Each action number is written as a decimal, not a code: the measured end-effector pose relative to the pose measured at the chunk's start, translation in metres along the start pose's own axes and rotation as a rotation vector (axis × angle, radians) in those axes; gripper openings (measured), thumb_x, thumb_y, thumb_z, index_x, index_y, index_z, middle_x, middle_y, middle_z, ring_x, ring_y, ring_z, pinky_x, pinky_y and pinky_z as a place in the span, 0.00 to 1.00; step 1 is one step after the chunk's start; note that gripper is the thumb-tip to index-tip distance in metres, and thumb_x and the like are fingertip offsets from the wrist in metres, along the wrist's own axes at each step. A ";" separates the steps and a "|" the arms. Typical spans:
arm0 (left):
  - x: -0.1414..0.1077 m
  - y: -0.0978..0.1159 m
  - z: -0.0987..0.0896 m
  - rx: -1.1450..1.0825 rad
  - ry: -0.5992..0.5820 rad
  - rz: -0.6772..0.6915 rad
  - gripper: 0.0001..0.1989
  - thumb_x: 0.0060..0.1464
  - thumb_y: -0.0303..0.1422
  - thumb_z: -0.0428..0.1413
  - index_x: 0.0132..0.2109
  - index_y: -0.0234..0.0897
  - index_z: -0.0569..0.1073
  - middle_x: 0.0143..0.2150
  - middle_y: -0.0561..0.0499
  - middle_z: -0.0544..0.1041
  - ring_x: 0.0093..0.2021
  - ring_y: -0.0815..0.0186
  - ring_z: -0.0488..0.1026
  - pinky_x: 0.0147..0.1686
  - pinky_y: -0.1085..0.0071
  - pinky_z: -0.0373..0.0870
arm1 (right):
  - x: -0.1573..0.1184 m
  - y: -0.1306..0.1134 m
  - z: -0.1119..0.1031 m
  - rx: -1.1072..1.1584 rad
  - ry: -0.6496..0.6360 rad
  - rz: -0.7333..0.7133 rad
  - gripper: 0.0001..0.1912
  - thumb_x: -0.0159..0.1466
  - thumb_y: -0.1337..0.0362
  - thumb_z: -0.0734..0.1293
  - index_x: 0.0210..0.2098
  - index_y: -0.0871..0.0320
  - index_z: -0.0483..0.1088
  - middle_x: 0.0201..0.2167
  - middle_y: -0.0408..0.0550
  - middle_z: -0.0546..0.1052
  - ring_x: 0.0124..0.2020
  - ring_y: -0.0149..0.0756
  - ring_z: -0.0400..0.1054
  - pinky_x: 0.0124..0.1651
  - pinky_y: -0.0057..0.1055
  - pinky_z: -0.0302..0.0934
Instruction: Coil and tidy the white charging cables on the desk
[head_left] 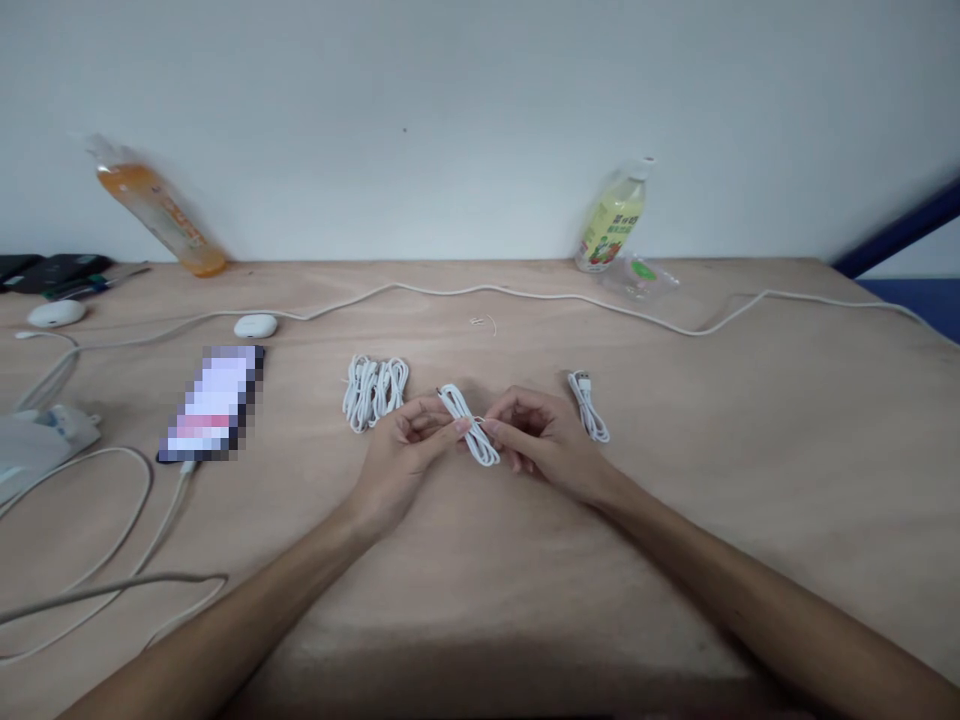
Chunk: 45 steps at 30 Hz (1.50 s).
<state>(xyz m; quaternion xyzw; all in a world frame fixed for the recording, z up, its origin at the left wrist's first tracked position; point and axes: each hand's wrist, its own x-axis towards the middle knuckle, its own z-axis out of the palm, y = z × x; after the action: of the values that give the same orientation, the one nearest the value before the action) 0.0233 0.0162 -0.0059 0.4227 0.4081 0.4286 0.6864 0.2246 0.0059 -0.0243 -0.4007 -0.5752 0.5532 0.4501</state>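
A coiled white cable (480, 448) is held just above the table's middle, tilted from upper left to lower right. My left hand (405, 450) is closed, with thumb and fingers pinching the bundle's left side. With its thumb and forefinger, my right hand (559, 440) pinches what looks like a thin white tie (481, 419) at the bundle's waist. Bundled white cables (375, 390) lie beyond my left hand. Beyond my right hand rests another tied white cable (591, 405), a USB plug showing at its far end.
A phone (214, 400) with a plugged-in cord lies left, near a white earbud case (256, 326). An orange bottle (161, 220) and a yellow-green bottle (613, 220) lean against the wall. A long white cord (480, 289) crosses the table's back. Small thin scraps (484, 322) lie before it.
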 end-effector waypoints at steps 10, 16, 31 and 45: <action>0.000 -0.003 -0.002 -0.004 0.004 0.000 0.16 0.44 0.35 0.79 0.33 0.37 0.80 0.34 0.52 0.87 0.35 0.66 0.84 0.44 0.73 0.80 | 0.001 0.001 -0.001 0.038 0.069 0.026 0.15 0.63 0.51 0.79 0.33 0.56 0.83 0.23 0.43 0.79 0.18 0.26 0.61 0.18 0.24 0.54; 0.000 -0.005 -0.002 -0.001 0.029 0.011 0.16 0.44 0.35 0.79 0.35 0.36 0.81 0.35 0.52 0.87 0.37 0.65 0.85 0.45 0.72 0.82 | 0.000 0.002 -0.002 0.005 0.074 0.033 0.16 0.63 0.49 0.79 0.32 0.57 0.83 0.23 0.44 0.80 0.19 0.26 0.61 0.19 0.24 0.54; -0.002 -0.004 -0.003 0.054 0.050 -0.024 0.21 0.44 0.33 0.78 0.46 0.37 0.85 0.41 0.49 0.89 0.46 0.59 0.86 0.53 0.64 0.80 | -0.005 0.001 0.009 -0.210 0.207 -0.131 0.09 0.65 0.58 0.77 0.32 0.55 0.82 0.19 0.39 0.71 0.21 0.28 0.57 0.23 0.28 0.50; 0.000 -0.007 -0.005 0.174 0.056 0.066 0.09 0.51 0.37 0.75 0.37 0.39 0.87 0.39 0.48 0.89 0.38 0.62 0.83 0.43 0.70 0.78 | -0.011 0.008 0.015 -0.877 0.209 -0.773 0.11 0.72 0.70 0.69 0.34 0.55 0.79 0.26 0.43 0.76 0.24 0.30 0.66 0.28 0.28 0.60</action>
<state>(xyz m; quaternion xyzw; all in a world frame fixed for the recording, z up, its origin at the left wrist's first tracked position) 0.0201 0.0155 -0.0144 0.4817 0.4485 0.4255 0.6211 0.2129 -0.0087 -0.0327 -0.3630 -0.8069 0.0173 0.4656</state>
